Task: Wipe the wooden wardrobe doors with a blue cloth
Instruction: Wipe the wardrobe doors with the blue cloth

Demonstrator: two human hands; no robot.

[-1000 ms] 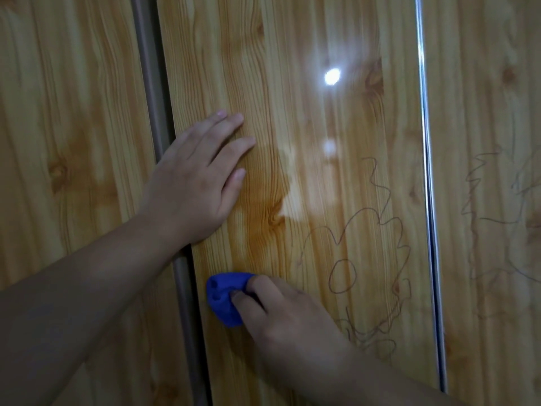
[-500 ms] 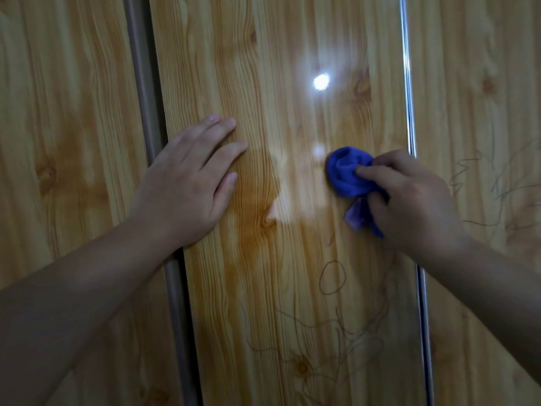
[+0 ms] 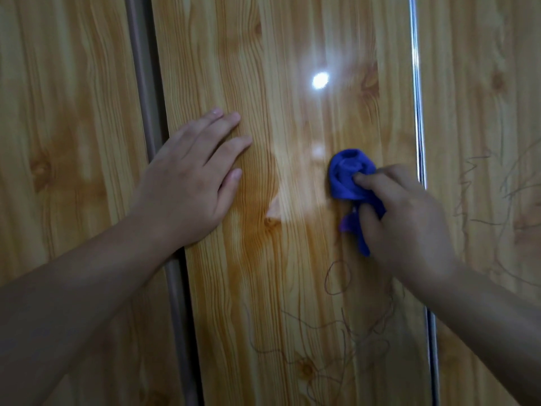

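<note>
Head view: left hand lies flat on mid door near its left edge, fingers straight & a bit spread. Right hand pinches the bunched cloth, fingers curled round it, pressed to the door's right half near the strip. Task prob. part done: scribbles below the cloth & on right door not yet wiped off. Left door: can't tell if wiped. Glare masks some surface; door tops/bottoms cut off.
</note>
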